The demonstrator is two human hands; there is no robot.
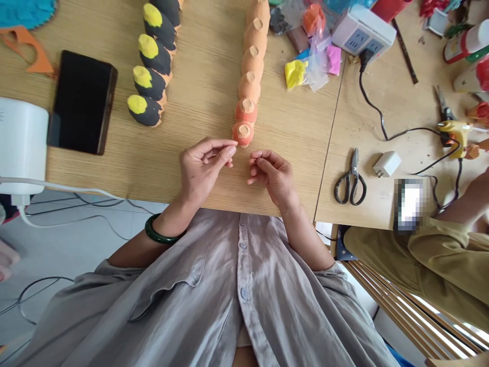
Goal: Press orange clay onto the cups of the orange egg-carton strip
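A long row of light-orange rounded bumps [252,61] runs down the table towards me. The two nearest bumps [243,133] have a red-orange layer around their pale tops. Just left of the row's near end is my left hand [200,165], its thumb and forefinger pinched together. My right hand [277,178] is a little to the right of that end, thumb and fingertips also drawn together. Anything between either set of fingertips is too small to make out. Farther left lies a second row of bumps [153,84], coated black with yellow tips.
A dark phone [82,102] and a white device [23,145] with a cable lie left. To the right are clay packets [305,71], a power strip [362,33], scissors [351,178], a white plug adapter [387,164] and a yellow glue gun [454,133]. Another person sits at the right.
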